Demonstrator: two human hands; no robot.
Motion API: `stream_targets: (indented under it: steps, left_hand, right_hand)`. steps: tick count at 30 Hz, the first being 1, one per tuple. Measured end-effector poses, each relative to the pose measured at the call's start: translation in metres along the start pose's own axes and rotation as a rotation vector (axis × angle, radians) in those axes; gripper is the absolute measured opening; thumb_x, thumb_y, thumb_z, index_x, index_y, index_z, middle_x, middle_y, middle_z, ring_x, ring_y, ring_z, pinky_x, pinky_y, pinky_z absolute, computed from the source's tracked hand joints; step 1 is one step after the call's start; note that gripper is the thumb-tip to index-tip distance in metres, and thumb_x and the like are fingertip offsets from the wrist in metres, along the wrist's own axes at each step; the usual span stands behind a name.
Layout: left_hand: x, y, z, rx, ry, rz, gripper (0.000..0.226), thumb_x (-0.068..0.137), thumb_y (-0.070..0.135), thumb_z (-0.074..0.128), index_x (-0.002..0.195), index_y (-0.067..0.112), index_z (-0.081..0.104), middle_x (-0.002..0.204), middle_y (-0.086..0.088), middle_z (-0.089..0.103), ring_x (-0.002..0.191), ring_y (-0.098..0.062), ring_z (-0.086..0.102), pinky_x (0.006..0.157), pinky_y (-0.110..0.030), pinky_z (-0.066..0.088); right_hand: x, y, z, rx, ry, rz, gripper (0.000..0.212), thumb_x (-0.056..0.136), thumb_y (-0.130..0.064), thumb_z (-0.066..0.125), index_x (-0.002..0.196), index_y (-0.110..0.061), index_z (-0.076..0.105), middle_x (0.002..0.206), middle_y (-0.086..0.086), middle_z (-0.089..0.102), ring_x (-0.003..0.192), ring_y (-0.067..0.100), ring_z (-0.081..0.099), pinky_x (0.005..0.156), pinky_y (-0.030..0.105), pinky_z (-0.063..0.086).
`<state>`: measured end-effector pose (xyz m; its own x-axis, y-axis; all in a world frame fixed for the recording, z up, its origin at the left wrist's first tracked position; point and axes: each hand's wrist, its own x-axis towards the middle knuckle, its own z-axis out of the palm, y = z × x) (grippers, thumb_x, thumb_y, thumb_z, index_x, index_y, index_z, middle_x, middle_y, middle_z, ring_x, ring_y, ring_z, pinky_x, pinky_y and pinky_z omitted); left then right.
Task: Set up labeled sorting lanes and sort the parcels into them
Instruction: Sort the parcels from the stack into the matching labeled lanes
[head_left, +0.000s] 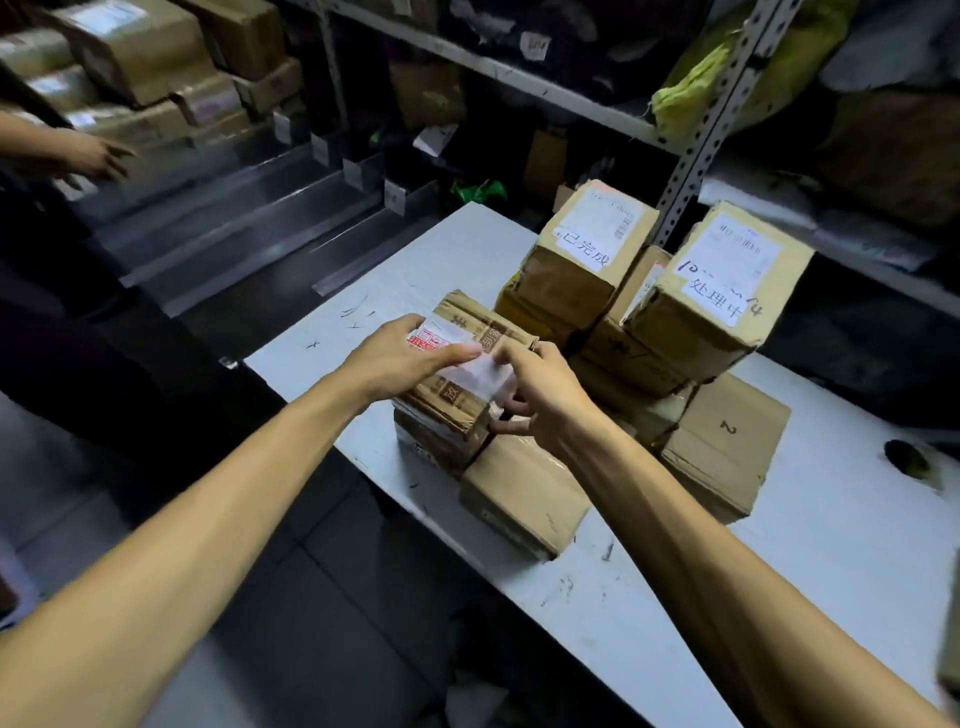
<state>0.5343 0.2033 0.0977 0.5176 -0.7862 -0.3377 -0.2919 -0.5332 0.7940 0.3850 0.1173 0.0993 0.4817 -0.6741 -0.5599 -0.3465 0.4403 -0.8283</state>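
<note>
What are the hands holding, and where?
A white label over the top box: left hand pinches one end, right hand the other.

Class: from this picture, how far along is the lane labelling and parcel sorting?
Done: two stacks carry handwritten labels, the far box and the right box. In hand: left hand and right hand hold a white label on a third stack's top box. Remaining: the box marked 2 and the front box look unsorted.
</note>
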Motion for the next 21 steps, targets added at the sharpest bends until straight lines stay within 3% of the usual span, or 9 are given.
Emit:
stream_targets:
  steps: [2,4,7,10,12,15,17,19,21]
  left_hand:
    - [-0.020,0.013,0.002,0.062,-0.019,0.083,0.086,0.047,0.082,0.074,0.114,0.030,0.062,0.103,0.010,0.071,0.095,-0.013,0.067,0.091,-0.040,0.055]
    - [-0.039,0.026,0.012,0.193,-0.042,0.173,0.109,0.045,0.082,0.077,0.135,0.030,0.045,0.122,0.008,0.063,0.110,-0.016,0.061,0.099,-0.037,0.049]
    - [-0.060,0.042,0.037,0.362,-0.049,0.266,0.135,0.049,0.077,0.078,0.153,0.029,0.007,0.144,-0.008,0.040,0.128,-0.028,0.048,0.104,-0.040,0.041]
    - [-0.075,0.054,0.070,0.355,-0.092,0.273,0.141,0.048,0.076,0.079,0.154,0.028,0.001,0.147,-0.012,0.033,0.128,-0.030,0.045,0.107,-0.044,0.041]
    - [-0.080,0.062,0.092,0.284,-0.162,0.229,0.137,0.047,0.071,0.078,0.154,0.026,0.005,0.143,-0.009,0.038,0.123,-0.029,0.049,0.105,-0.046,0.044]
    - [-0.087,0.071,0.121,-0.041,-0.389,0.125,0.112,0.044,0.063,0.077,0.141,0.019,0.041,0.127,-0.004,0.062,0.105,-0.020,0.064,0.090,-0.039,0.055]
    - [-0.095,0.079,0.139,-0.192,-0.582,0.048,0.097,0.047,0.060,0.078,0.133,0.019,0.056,0.114,-0.006,0.072,0.096,-0.022,0.071,0.080,-0.037,0.059]
    - [-0.110,0.087,0.163,-0.235,-0.761,-0.030,0.091,0.056,0.061,0.077,0.134,0.019,0.057,0.117,-0.012,0.071,0.105,-0.032,0.069,0.095,-0.050,0.053]
    - [-0.124,0.095,0.187,-0.286,-0.915,-0.029,0.080,0.067,0.060,0.072,0.133,0.018,0.059,0.125,-0.018,0.066,0.118,-0.039,0.061,0.107,-0.055,0.042]
  right_hand:
    - [-0.019,-0.004,-0.004,-0.019,0.072,-0.040,0.036,0.085,-0.018,0.045,0.119,-0.007,0.049,0.072,0.006,0.046,0.043,0.014,0.041,0.066,0.046,0.049]
    - [-0.043,-0.007,-0.013,-0.035,0.124,-0.080,0.029,0.085,-0.017,0.041,0.110,-0.007,0.053,0.076,0.008,0.049,0.051,0.019,0.045,0.062,0.048,0.055]
    - [-0.077,-0.005,-0.032,-0.040,0.125,-0.078,0.021,0.090,-0.015,0.032,0.095,-0.013,0.052,0.081,0.016,0.056,0.070,0.030,0.051,0.067,0.043,0.045]
    - [-0.109,0.011,-0.060,0.004,0.168,-0.058,0.025,0.097,-0.021,0.026,0.094,-0.018,0.051,0.089,0.012,0.060,0.064,0.025,0.052,0.060,0.028,0.039]
    - [-0.129,0.024,-0.083,0.043,0.210,-0.054,0.028,0.101,-0.025,0.030,0.121,-0.018,0.049,0.101,0.009,0.062,0.055,0.014,0.060,0.046,0.026,0.046]
    - [-0.168,0.037,-0.138,-0.032,0.366,-0.056,0.054,0.098,-0.029,0.056,0.145,-0.026,0.029,0.109,0.012,0.060,0.070,0.019,0.067,0.056,0.037,0.062]
    - [-0.194,0.045,-0.176,-0.072,0.354,0.062,0.068,0.088,-0.041,0.070,0.143,-0.019,0.037,0.116,0.016,0.058,0.085,0.028,0.065,0.069,0.047,0.063]
    - [-0.219,0.058,-0.197,0.100,0.219,0.172,0.062,0.084,-0.044,0.074,0.134,-0.017,0.050,0.124,0.021,0.060,0.104,0.043,0.065,0.080,0.059,0.058]
    - [-0.233,0.076,-0.203,0.273,0.160,0.146,0.055,0.081,-0.036,0.077,0.128,-0.019,0.057,0.128,0.026,0.060,0.111,0.047,0.064,0.084,0.065,0.055]
